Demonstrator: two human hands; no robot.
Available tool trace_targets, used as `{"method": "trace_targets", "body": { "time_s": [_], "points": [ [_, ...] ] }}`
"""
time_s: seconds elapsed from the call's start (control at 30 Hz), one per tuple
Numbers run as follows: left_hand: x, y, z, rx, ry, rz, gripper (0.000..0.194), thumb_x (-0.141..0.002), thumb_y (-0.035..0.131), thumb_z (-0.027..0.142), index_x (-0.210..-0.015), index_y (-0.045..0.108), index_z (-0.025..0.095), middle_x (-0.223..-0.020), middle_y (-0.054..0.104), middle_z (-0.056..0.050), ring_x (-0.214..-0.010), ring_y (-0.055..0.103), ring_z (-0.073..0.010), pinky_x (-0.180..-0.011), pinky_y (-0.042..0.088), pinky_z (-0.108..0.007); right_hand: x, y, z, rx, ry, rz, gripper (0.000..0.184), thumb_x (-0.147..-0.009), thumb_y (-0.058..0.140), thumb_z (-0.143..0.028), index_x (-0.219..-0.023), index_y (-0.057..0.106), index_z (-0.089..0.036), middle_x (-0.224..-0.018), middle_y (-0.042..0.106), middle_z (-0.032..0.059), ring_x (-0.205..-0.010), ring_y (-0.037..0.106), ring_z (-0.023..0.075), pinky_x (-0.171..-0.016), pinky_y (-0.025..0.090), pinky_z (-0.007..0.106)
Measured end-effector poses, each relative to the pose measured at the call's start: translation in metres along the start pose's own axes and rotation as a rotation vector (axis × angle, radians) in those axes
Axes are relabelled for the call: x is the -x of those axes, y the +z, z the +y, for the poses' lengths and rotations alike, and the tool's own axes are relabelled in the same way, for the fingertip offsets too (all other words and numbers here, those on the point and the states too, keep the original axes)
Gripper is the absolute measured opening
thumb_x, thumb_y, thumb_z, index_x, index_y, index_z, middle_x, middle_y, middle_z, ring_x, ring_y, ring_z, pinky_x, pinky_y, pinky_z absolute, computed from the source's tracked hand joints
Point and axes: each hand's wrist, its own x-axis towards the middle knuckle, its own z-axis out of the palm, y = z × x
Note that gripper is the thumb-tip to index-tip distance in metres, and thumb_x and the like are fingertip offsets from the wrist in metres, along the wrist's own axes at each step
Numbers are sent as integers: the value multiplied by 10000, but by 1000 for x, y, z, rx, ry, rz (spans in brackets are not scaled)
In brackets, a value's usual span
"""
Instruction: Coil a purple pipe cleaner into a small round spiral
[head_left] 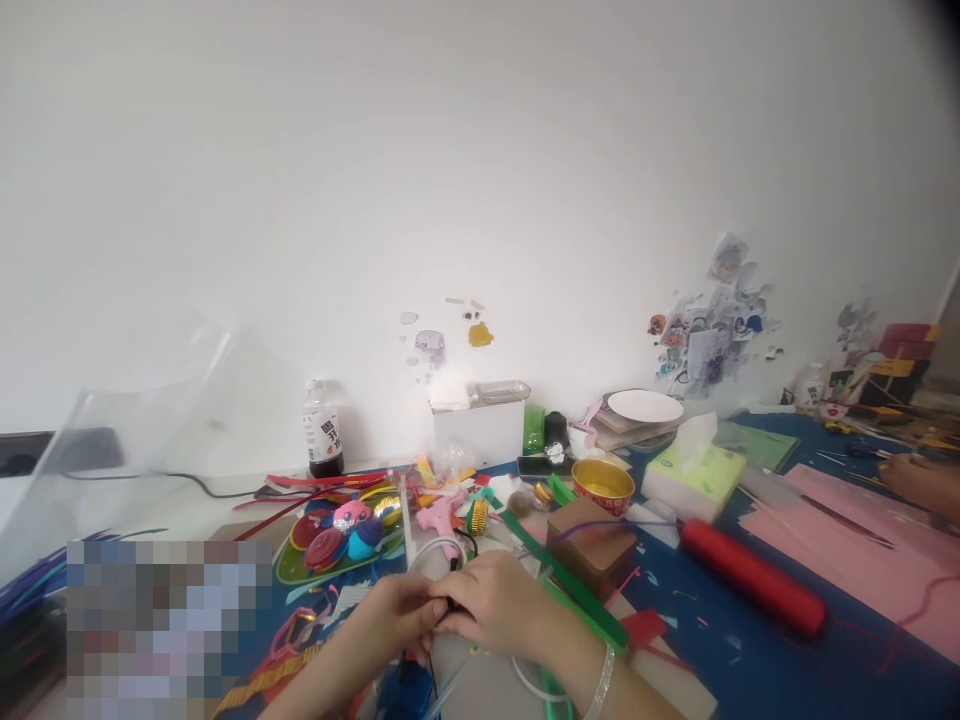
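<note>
The bare forearms come in lowest and closest, a pale bracelet (602, 682) round the right wrist. The left hand (409, 610) and the right hand (495, 600) meet in the lower middle of the view, thumbs and fingers closed together on a small dark piece (452, 604). The piece sits between the two sets of fingertips, mostly covered; what it is, I cannot tell.

Just beyond the knuckles lies a pink glue gun (439, 518), with a white loop (433, 548) curving in front of it. Beside the right hand a long green strip (562, 580) slants past a brown box (596, 560), and a gold bowl (602, 482) stands behind that box. Left of the hands, a green tray (291, 572) carries several colourful balls (352, 535).

Farther right on the blue table (675, 650) are a red roll (754, 578), a tissue pack (694, 482) and a pink sheet (847, 565). Against the wall stand a bottle (322, 432) and a white box (478, 432). At the far right edge, another person's hand (919, 480) shows, blurred.
</note>
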Motion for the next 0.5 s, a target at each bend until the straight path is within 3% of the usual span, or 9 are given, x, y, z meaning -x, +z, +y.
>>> {"method": "trace_targets", "body": {
  "time_s": [0.23, 0.37, 0.5],
  "points": [
    [-4, 4, 3, 68, -34, 91, 458, -586, 638, 566, -700, 631, 122, -568, 599, 10, -498, 545, -135, -516, 437, -252, -2, 9, 1, 143, 86, 99, 378, -738, 571, -542, -759, 554, -165, -586, 611, 30, -544, 560, 183, -467, 314, 249],
    [-5, 6, 3, 127, -27, 87, 492, -538, 682, 568, -744, 640, 123, -647, 635, -7, -549, 559, -136, -573, 466, -261, -4, 8, 0, 174, 93, 119, 323, -773, 553, -488, -756, 541, -165, -573, 604, 26, -515, 551, 171, -459, 307, 244],
    [-7, 6, -2, 172, -5, 92, 531, -496, 703, 583, -741, 626, 119, -645, 639, -14, -579, 573, -148, -593, 479, -270, -3, 7, 2, 173, 95, 43, 292, -774, 562, -454, -804, 547, -165, -596, 620, 27, -525, 563, 178, -462, 309, 246]
  ]
}}
